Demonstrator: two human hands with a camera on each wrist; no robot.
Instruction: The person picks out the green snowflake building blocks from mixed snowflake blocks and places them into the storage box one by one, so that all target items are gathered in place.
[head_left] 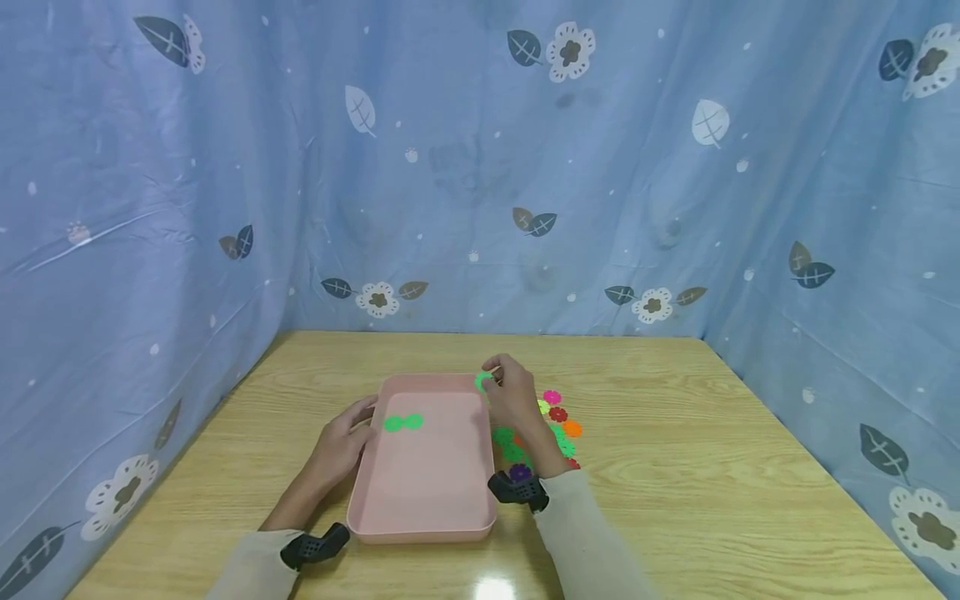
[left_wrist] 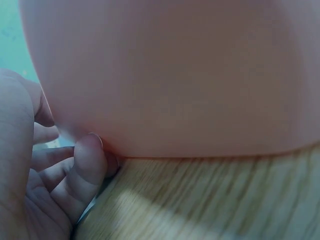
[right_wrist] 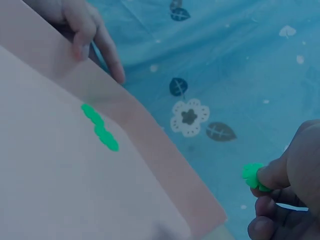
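Note:
At its left side, my left hand (head_left: 341, 446) grips the pink tray (head_left: 427, 536). In the left wrist view, fingertips (left_wrist: 90, 160) press against the tray's lower wall, beside the wooden table. My right hand (head_left: 513, 396) pinches a green flower-shaped plastic piece (right_wrist: 253, 175) between thumb and finger, over the tray's far right corner. Two more green flower-shaped pieces (head_left: 403, 422) lie side by side on the tray floor, near the left wall; whether they are joined cannot be made out.
Right of the tray, partly behind my right forearm, lies a loose pile of flower-shaped pieces (head_left: 562, 442) in green, red, orange, pink, yellow and purple. A blue patterned curtain (head_left: 480, 167) hangs around the wooden table (head_left: 675, 467).

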